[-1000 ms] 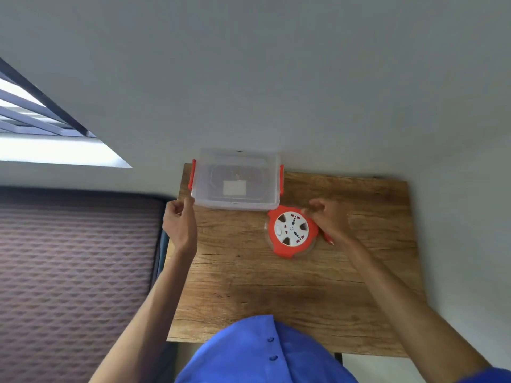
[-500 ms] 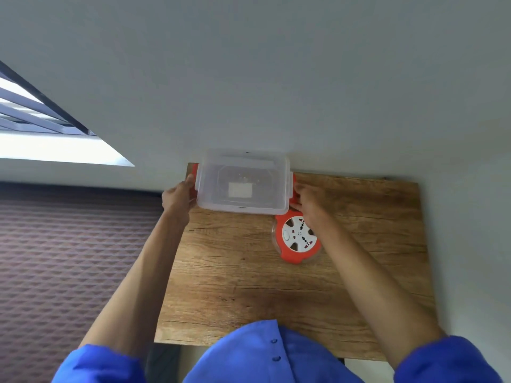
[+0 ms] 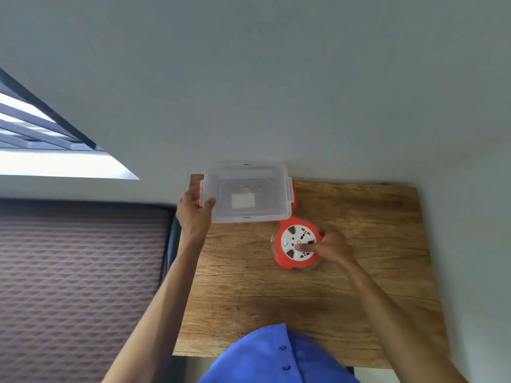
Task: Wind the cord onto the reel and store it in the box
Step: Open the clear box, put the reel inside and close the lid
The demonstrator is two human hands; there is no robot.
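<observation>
A round orange reel point(image 3: 286, 261) with a white socket face lies flat on the wooden table point(image 3: 359, 272). My right hand point(image 3: 330, 246) rests on its right side, fingers pressing the white face and thumb at the rim. No loose cord shows. A clear plastic box point(image 3: 246, 192) with orange side clips and its lid on stands at the table's back left, just behind the reel. My left hand point(image 3: 193, 214) grips the box's front left corner, thumb on top of the lid.
A grey wall rises right behind the table. A dark patterned mattress point(image 3: 83, 272) lies to the left of the table edge. A barred window point(image 3: 41, 134) is at the far left. My blue shirt point(image 3: 276, 357) fills the bottom middle.
My right hand left the box's right clip and came down onto the reel. My left hand shifted from the box's left side to its front left corner.
</observation>
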